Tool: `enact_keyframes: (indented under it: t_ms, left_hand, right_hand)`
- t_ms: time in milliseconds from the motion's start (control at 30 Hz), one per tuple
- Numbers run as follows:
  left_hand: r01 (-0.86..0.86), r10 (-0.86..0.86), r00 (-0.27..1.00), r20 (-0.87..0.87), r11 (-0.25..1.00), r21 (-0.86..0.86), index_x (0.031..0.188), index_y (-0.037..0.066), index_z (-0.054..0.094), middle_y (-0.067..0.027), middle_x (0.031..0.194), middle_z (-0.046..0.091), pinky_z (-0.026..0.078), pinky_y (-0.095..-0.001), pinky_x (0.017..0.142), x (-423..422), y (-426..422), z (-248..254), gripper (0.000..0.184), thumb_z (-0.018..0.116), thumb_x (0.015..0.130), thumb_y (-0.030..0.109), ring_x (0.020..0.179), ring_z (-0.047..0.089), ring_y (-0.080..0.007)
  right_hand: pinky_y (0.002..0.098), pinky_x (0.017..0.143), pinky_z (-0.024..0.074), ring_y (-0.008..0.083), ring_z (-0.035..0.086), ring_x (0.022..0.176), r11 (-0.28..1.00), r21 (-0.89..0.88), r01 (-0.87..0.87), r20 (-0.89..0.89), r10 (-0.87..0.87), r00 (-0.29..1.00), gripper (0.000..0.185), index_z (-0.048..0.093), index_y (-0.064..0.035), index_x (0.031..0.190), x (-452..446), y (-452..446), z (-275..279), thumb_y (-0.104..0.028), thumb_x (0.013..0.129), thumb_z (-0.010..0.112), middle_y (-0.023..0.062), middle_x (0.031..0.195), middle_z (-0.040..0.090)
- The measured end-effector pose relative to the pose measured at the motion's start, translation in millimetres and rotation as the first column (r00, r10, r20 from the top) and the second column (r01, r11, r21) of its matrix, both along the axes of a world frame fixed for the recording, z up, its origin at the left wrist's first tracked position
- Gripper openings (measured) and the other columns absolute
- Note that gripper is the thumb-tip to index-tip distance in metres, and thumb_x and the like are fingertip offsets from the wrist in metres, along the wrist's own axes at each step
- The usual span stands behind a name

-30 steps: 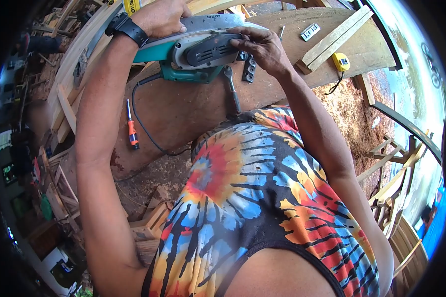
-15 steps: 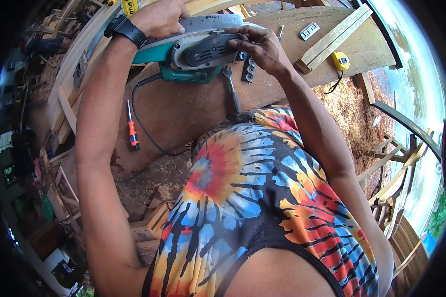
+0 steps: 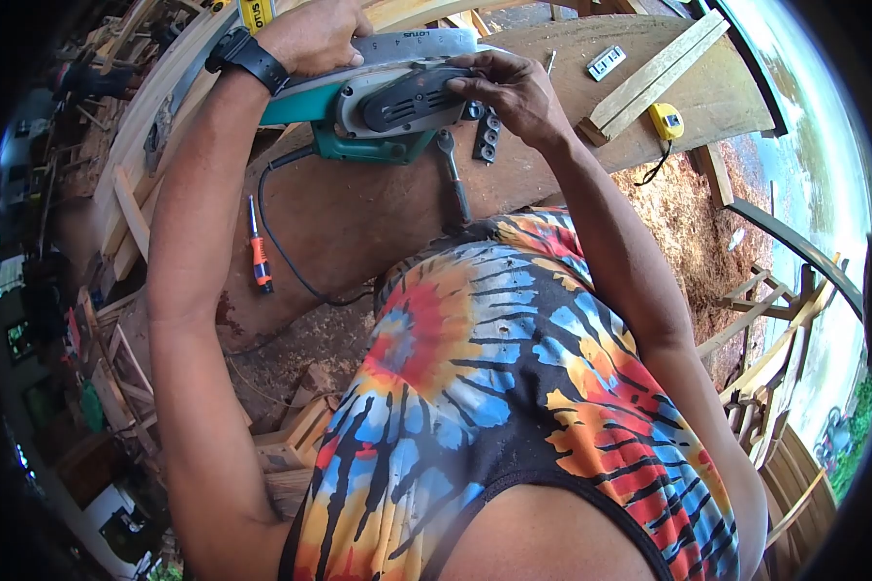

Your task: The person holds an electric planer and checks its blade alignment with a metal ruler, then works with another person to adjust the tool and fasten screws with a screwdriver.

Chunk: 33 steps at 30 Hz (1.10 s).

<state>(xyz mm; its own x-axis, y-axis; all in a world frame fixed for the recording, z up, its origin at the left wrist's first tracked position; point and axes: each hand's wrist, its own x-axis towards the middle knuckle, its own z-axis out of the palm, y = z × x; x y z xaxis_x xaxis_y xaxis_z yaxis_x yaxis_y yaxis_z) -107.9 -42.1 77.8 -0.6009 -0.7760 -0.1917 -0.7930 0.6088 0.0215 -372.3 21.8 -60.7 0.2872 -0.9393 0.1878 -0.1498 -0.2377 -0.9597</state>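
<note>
A teal electric planer (image 3: 305,108) with a black side cover rests upside down on the wide wooden board. Along its upturned sole stands the steel blade of a try square (image 3: 421,44), marked LOTUS, with its yellow handle at the left. My left hand (image 3: 310,37) is closed around the square near that handle. At the planer's other end, the fingers of my right hand (image 3: 504,85) pinch the planer's edge beside the blade tip; the exact contact is partly hidden. Just below lie a ratchet wrench (image 3: 454,176) and a rack of sockets (image 3: 487,137).
An orange-handled screwdriver (image 3: 261,254) lies left of the planer's black cord (image 3: 286,254). To the right are a wooden strip (image 3: 654,79), a yellow tape measure (image 3: 666,120) and a small silver piece (image 3: 607,63). Wood shavings (image 3: 693,237) cover the ground beyond the board (image 3: 358,213).
Both hands, the square and the planer hold almost the same position. The blade's markings show at a slightly different angle.
</note>
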Motion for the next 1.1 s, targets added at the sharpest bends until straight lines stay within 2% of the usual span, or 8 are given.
enact_keyframes:
  t_ms: [200, 300, 533, 667, 800, 900, 1000, 1100]
  left_hand:
    - [-0.043, 0.042, 0.999, 0.025, 0.998, 0.035, 0.115, -0.001, 0.073, -0.0245, 0.096, 0.072, 0.054, -0.0416, 0.084, -1, 5, 0, 0.037, 0.076, 0.081, 0.013, 0.091, 0.072, -0.0322]
    - [0.042, -0.051, 0.988, -0.148, 0.997, -0.058, 0.111, 0.001, 0.074, -0.0263, 0.100, 0.072, 0.056, -0.0444, 0.086, 33, -8, -2, 0.033, 0.078, 0.083, 0.018, 0.094, 0.071, -0.0396]
    - [-0.339, 0.340, 0.864, -0.372, 0.938, 0.070, 0.096, -0.006, 0.067, -0.0178, 0.075, 0.062, 0.049, -0.0380, 0.072, 139, -4, 3, 0.029, 0.077, 0.083, 0.019, 0.073, 0.061, -0.0246]
    - [-0.531, 0.553, 0.711, -0.435, 0.827, 0.183, 0.088, -0.004, 0.064, -0.0094, 0.071, 0.058, 0.046, -0.0341, 0.066, 214, 31, -45, 0.023, 0.075, 0.086, 0.016, 0.070, 0.057, -0.0144]
    - [-0.680, 0.869, 0.331, -0.367, 0.490, 0.546, 0.081, 0.002, 0.066, -0.0003, 0.071, 0.060, 0.046, -0.0334, 0.063, 228, 82, -121, 0.017, 0.074, 0.089, 0.014, 0.067, 0.056, -0.0130]
    - [-0.664, 0.943, 0.239, -0.232, 0.333, 0.669, 0.093, 0.002, 0.070, -0.0030, 0.076, 0.066, 0.047, -0.0317, 0.054, 216, 110, -162, 0.016, 0.074, 0.091, 0.017, 0.067, 0.058, -0.0129]
    - [-0.661, 0.964, 0.162, -0.212, 0.265, 0.702, 0.107, 0.002, 0.071, -0.0048, 0.087, 0.070, 0.053, -0.0298, 0.052, 160, 134, -154, 0.026, 0.076, 0.090, 0.020, 0.070, 0.062, -0.0132]
    - [-0.571, 0.971, 0.038, -0.237, 0.216, 0.792, 0.114, 0.001, 0.071, -0.0060, 0.096, 0.071, 0.059, -0.0290, 0.055, 144, 148, -155, 0.034, 0.078, 0.087, 0.020, 0.075, 0.066, -0.0144]
  right_hand:
    - [0.0336, 0.081, 0.0572, 0.0150, 0.071, 0.090, 1.000, -0.021, -0.003, 0.028, 0.004, 1.000, 0.033, 0.077, -0.0057, 0.118, 1, 2, 4, -0.023, 0.090, 0.080, 0.0091, 0.098, 0.077]
    - [0.0331, 0.081, 0.0566, 0.0148, 0.070, 0.087, 1.000, -0.012, 0.022, 0.006, -0.022, 1.000, 0.036, 0.075, -0.0052, 0.120, 0, 2, -3, -0.022, 0.088, 0.082, 0.0093, 0.097, 0.077]
    - [0.0355, 0.081, 0.0568, 0.0214, 0.073, 0.088, 0.996, -0.085, 0.002, -0.171, -0.017, 0.985, 0.038, 0.073, -0.0111, 0.125, -4, 16, 20, -0.014, 0.087, 0.079, 0.0126, 0.098, 0.076]
    - [0.0404, 0.080, 0.0572, 0.0343, 0.072, 0.089, 0.959, -0.284, -0.021, -0.244, -0.051, 0.968, 0.039, 0.074, -0.0139, 0.122, 1, 29, 36, -0.012, 0.084, 0.077, 0.0150, 0.100, 0.074]
    - [0.0427, 0.074, 0.0563, 0.0343, 0.072, 0.085, 0.944, -0.322, -0.065, -0.388, -0.068, 0.919, 0.041, 0.074, -0.0161, 0.123, -3, 35, 44, -0.013, 0.082, 0.078, 0.0145, 0.095, 0.073]
    - [0.0432, 0.068, 0.0545, 0.0307, 0.070, 0.075, 0.955, -0.297, 0.005, -0.336, -0.110, 0.935, 0.044, 0.073, -0.0107, 0.123, -10, 40, 57, -0.016, 0.081, 0.081, 0.0146, 0.087, 0.070]
    - [0.0386, 0.066, 0.0544, 0.0229, 0.069, 0.071, 0.963, -0.124, 0.238, -0.321, -0.266, 0.909, 0.030, 0.075, -0.0028, 0.115, -37, 39, 55, -0.015, 0.088, 0.077, 0.0149, 0.084, 0.071]
    - [0.0392, 0.074, 0.0582, 0.0304, 0.074, 0.080, 0.867, -0.103, 0.488, -0.494, -0.470, 0.732, 0.028, 0.075, 0.0011, 0.110, -70, 17, 27, -0.018, 0.089, 0.073, 0.0200, 0.090, 0.074]
